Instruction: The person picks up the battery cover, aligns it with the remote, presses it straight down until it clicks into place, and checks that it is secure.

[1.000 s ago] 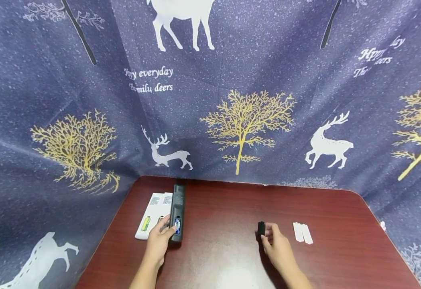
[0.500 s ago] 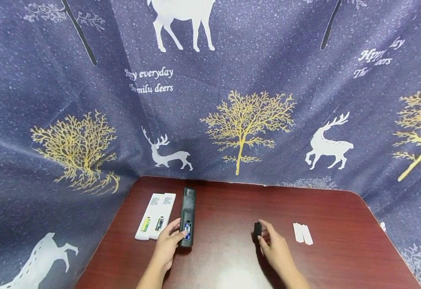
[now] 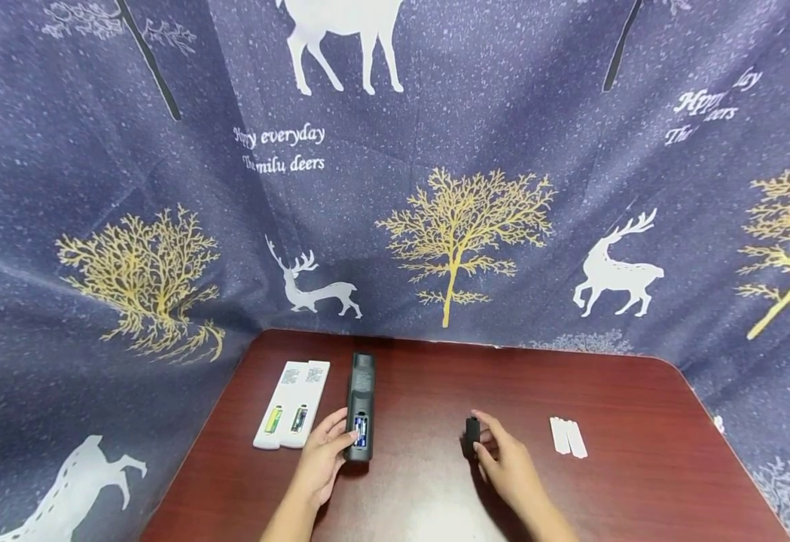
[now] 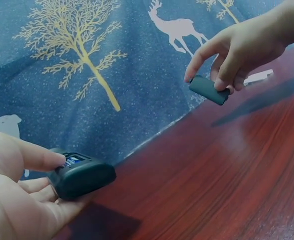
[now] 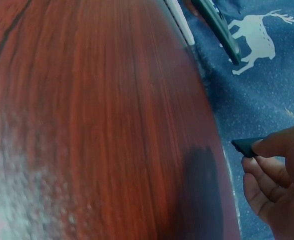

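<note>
A black remote (image 3: 360, 406) lies back up on the red-brown table (image 3: 435, 482), its battery bay open and a blue battery showing. My left hand (image 3: 330, 455) grips its near end (image 4: 81, 176), thumb on top by the bay and fingers underneath. My right hand (image 3: 503, 459) pinches a small black battery cover (image 3: 472, 433) between thumb and fingers, held a little above the table (image 4: 209, 90); only its tip (image 5: 247, 146) shows in the right wrist view. The two hands are about a hand's width apart.
Two white remotes (image 3: 291, 404) lie back up at the left, each with an open bay showing a battery. Two white battery covers (image 3: 567, 436) lie at the right. A blue cloth (image 3: 449, 188) with deer and gold trees rises round the table's far and side edges.
The left hand has moved the black remote rightward, away from the white remotes. The right hand has carried the black cover leftward, closing the gap between them.
</note>
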